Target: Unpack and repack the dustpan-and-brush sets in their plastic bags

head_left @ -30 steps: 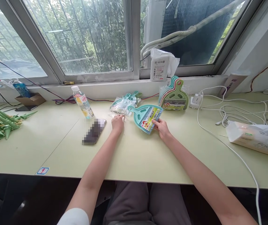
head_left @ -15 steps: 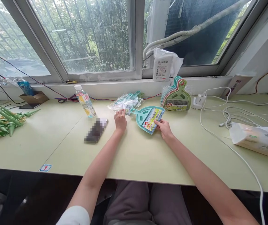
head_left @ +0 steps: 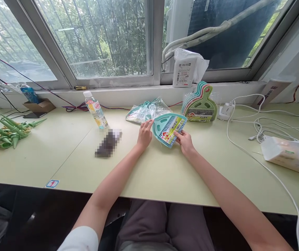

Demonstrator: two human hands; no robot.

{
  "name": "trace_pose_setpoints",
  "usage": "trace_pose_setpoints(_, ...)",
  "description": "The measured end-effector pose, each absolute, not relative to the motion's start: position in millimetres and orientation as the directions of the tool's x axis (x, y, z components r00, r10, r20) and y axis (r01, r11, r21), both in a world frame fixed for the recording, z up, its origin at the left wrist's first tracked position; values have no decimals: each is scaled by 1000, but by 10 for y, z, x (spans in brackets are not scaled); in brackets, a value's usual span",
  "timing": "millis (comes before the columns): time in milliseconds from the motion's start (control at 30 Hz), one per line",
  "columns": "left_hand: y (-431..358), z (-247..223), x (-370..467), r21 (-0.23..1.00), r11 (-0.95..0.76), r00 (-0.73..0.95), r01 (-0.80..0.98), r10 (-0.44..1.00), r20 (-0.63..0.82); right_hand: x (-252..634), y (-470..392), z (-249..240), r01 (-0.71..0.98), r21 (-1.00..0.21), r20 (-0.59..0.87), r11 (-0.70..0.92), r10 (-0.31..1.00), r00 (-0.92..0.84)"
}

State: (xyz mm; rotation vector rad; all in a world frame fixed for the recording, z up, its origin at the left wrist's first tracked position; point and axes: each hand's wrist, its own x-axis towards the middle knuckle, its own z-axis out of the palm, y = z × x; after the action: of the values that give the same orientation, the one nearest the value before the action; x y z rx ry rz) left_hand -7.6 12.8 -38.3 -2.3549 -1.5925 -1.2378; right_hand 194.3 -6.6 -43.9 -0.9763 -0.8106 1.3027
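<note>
Teal dustpan set (head_left: 168,129) sits over the middle of the surface (head_left: 159,174), between the two hands, nearer the far edge than the near one. Right hand (head_left: 186,142): narrow grip on the wide bristle end, thumb on the printed card (head_left: 174,126), fingers behind. Left hand (head_left: 145,134): fingers drawn together at the handle end, against clear film (head_left: 161,106); whether film or handle is pinched cannot be told. Key relation: long axis runs handle-left to bristles-right, bristle end angled slightly toward the near edge; left hand is the nearer to the handle. Film-wrapped dustpans (head_left: 139,114) lie just beyond, toward the far edge; a dustpan stack (head_left: 201,106) stands right of them along that edge.
</note>
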Motion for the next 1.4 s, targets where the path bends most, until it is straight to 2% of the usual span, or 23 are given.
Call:
trace_pose_setpoints(133, 83, -363, -16, 329, -554, 283, 765, 747, 601, 2003, -12, -483, -450, -892, -51, 47, 978, 204)
trace_pose_setpoints(233, 38, -346, 35, 413, -573, 247, 707, 748, 616, 2046, 42, -530, -481, -876, -64, 44, 976, 207)
trace_pose_setpoints(300, 22, -332, 52, 540, -548, 74, 639, 742, 666, 2055, 66, -549, -501, -865, -64, 37, 981, 183)
trace_pose_setpoints(367, 28, -317, 43, 683, -514, -172, 519, 720, 673, 2048, 74, -552, -513, -858, -46, 41, 987, 155)
trace_pose_setpoints(433, 62, -306, 10, 809, -478, -386, 342, 713, 585, 2031, 66, -540, -519, -853, -21, 51, 991, 132)
trace_pose_setpoints(500, 120, -304, -34, 903, -422, -459, 84, 788, 411, 2013, 50, -520, -520, -852, 2, 60, 994, 110)
trace_pose_setpoints(533, 154, -304, -55, 927, -369, -412, -66, 856, 312, 2005, 40, -509, -517, -854, 14, 62, 995, 95)
trace_pose_setpoints(600, 213, -305, -87, 919, -226, -210, -323, 964, 163, 1992, 21, -492, -502, -863, 31, 58, 998, 61)
trace_pose_setpoints(667, 247, -302, -102, 880, -128, -63, -457, 992, 111, 1980, 4, -482, -487, -872, 37, 49, 999, 34)
trace_pose_setpoints(700, 250, -299, -103, 867, -110, -46, -485, 994, 100, 1973, -3, -478, -482, -875, 36, 43, 999, 24)
trace_pose_setpoints(800, 219, -289, -97, 868, -57, -11, -493, 998, 59, 1957, -23, -464, -483, -875, 33, 37, 999, 19)
trace_pose_setpoints(1000, 160, -297, -86, 867, 100, 255, -487, 966, 31, 1944, -55, -402, -510, -859, 14, 44, 998, 63)
trace_pose_setpoints(1200, 230, -321, -185, 836, 55, 209, -546, 975, 72, 1935, -117, -322, -510, -859, -48, 38, 987, 154)
trace_pose_setpoints(1400, 201, -255, -271, 880, 110, 278, -463, 960, 26, 2063, -41, -341, -538, -842, -144, 28, 951, 274)
